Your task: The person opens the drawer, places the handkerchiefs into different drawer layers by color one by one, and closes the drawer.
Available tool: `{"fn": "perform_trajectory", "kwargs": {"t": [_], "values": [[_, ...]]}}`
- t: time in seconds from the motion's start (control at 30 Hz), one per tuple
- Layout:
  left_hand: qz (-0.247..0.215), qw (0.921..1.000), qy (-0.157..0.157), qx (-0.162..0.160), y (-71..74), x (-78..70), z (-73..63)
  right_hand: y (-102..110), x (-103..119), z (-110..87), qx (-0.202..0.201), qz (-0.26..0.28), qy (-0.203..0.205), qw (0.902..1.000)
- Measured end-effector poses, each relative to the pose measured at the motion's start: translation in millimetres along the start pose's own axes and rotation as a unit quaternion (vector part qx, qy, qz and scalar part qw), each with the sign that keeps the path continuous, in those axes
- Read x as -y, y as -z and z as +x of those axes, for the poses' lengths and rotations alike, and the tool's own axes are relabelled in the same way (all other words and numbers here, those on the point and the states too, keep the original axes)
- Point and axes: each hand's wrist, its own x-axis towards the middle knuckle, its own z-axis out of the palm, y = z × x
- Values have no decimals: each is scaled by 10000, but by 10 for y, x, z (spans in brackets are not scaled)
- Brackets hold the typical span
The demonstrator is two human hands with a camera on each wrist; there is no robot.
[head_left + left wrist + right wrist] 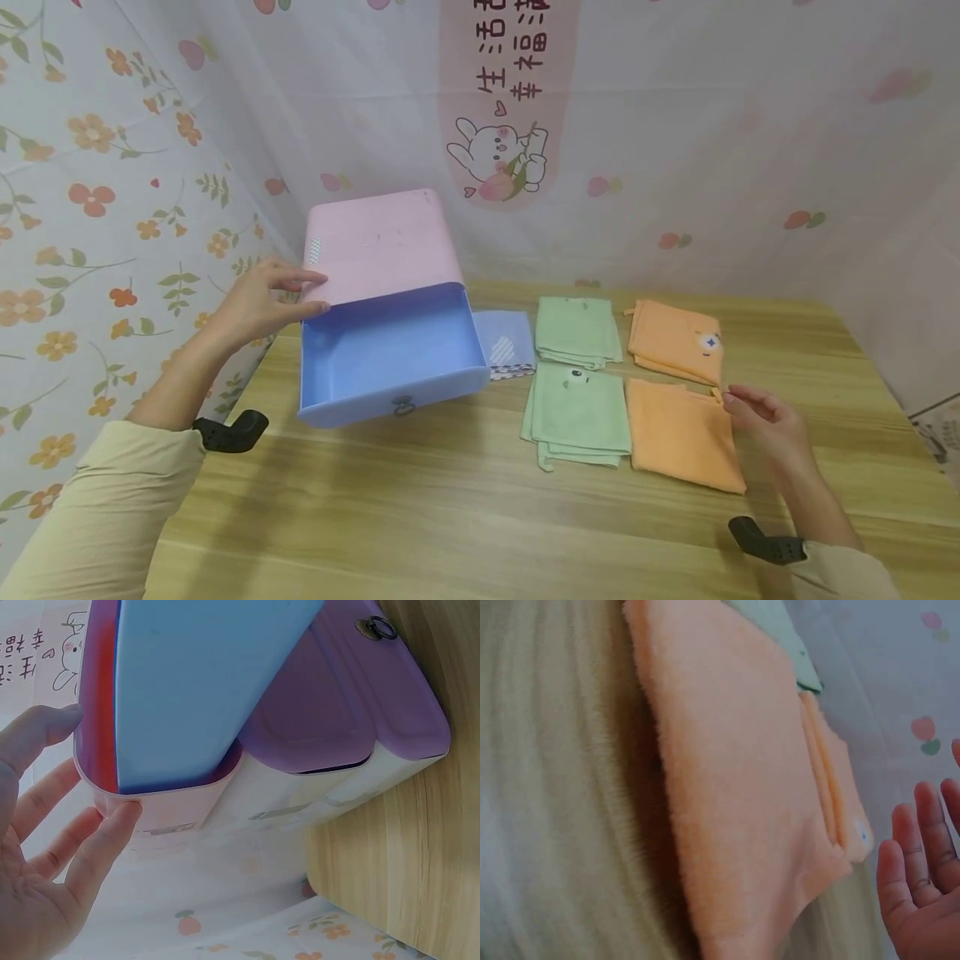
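Observation:
A pink-topped box (382,242) with a pulled-out blue drawer (390,350) stands tilted on the table's left. My left hand (266,304) rests at its left front corner, index finger on the pink top and thumb at the edge. Its loosely spread fingers touch the rim in the left wrist view. On the right, the fingertips of my right hand (772,425) are right at the looped corner of a folded orange towel (682,429). Those fingers look fairly straight in the right wrist view. Another orange towel (671,337) lies behind.
Two folded green towels (577,329) lie left of the orange ones. Beside the drawer is a folded blue cloth (504,337). Purple drawers (315,697) show in the left wrist view. Patterned curtains (675,150) hang behind the wooden table (480,517).

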Motion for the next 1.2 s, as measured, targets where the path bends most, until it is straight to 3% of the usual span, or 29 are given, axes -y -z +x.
{"fn": "perform_trajectory", "kwargs": {"t": [0.17, 0.3, 0.6, 0.87, 1.07, 1.2], "values": [[1, 10000, -17, -21, 1, 1, -1, -153, 213, -199, 19, -357, -395, 9986], [2, 10000, -20, -31, 5, 2, -2, -230, 301, -289, 19, -283, -535, 9982], [-26, 10000, 8, -28, 5, 10, -13, -229, 211, -349, -14, -358, -739, 9966], [3, 10000, 26, 7, 1, 22, -12, -238, 121, -365, -399, -911, -1108, 9889], [-11, 10000, -24, -16, -6, 17, -4, -230, 106, -369, -589, -548, -1068, 9910], [17, 10000, -49, -31, -5, 16, 0, -239, 64, -358, -710, -848, -1179, 9868]]}}
